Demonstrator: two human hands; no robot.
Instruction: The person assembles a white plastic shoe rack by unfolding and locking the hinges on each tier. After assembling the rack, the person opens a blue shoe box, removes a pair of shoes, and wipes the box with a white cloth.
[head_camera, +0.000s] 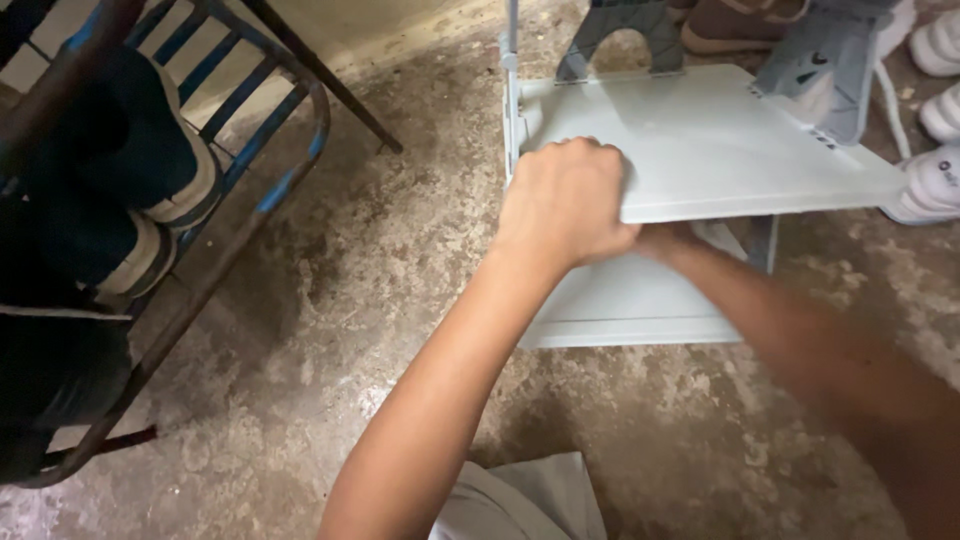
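A pale grey plastic rack stands on the floor, with a flat upper shelf panel (720, 140) and a lower panel (630, 305) beneath it. My left hand (565, 200) is closed in a fist on the front left edge of the upper panel. My right forearm reaches in from the lower right and goes under that panel; my right hand (660, 238) is mostly hidden below the panel's front edge, so its fingers cannot be seen. Grey uprights (625, 35) rise at the back of the rack.
A blue and dark metal shoe rack (265, 150) at the left holds dark shoes with pale soles (150, 215). White shoes (935, 180) lie at the right edge, brown ones at the top. The floor is rough stained concrete (380, 290).
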